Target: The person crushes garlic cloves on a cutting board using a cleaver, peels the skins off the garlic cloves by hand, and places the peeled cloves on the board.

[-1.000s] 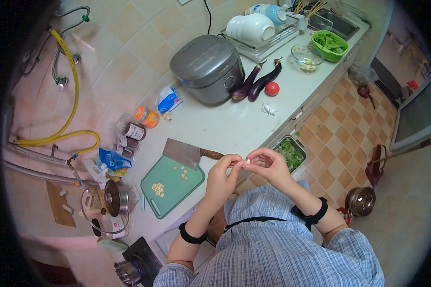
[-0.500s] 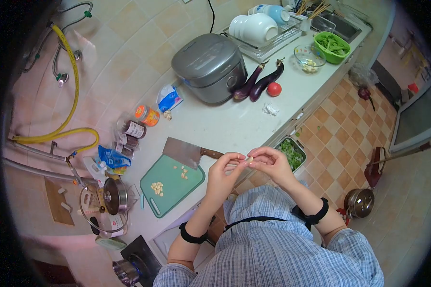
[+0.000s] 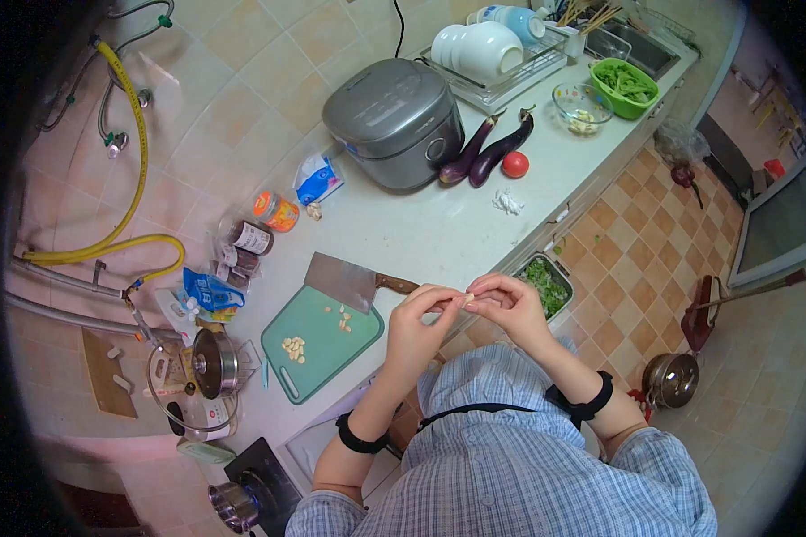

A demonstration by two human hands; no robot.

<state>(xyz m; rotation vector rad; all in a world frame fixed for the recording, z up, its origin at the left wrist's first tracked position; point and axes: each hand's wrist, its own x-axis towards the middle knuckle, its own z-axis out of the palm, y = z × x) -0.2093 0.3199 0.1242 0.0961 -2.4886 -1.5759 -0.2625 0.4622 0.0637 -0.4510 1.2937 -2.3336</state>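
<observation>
A small pale garlic clove (image 3: 468, 299) is pinched between the fingertips of both hands, in front of the counter's edge. My left hand (image 3: 419, 324) closes on it from the left, and my right hand (image 3: 514, 310) from the right. Left of my hands, a green cutting board (image 3: 336, 358) lies on the counter. Several peeled cloves (image 3: 294, 349) form a small pile on it, with a few smaller pieces (image 3: 345, 320) nearer the knife. The cleaver (image 3: 340, 283) rests with its blade over the board's far edge, its wooden handle partly behind my left fingers.
A rice cooker (image 3: 394, 121), two eggplants (image 3: 501, 150) and a tomato (image 3: 515, 164) stand farther along the counter. Beyond are a glass bowl (image 3: 583, 109) and a green basket of leaves (image 3: 624, 88). Jars (image 3: 276, 211) line the wall. Below my right hand is a tray of chopped greens (image 3: 546, 286).
Both hands stay in nearly the same place, with the fingertips shifting slightly around the clove. The view has moved very slightly; the items on the counter look unchanged.
</observation>
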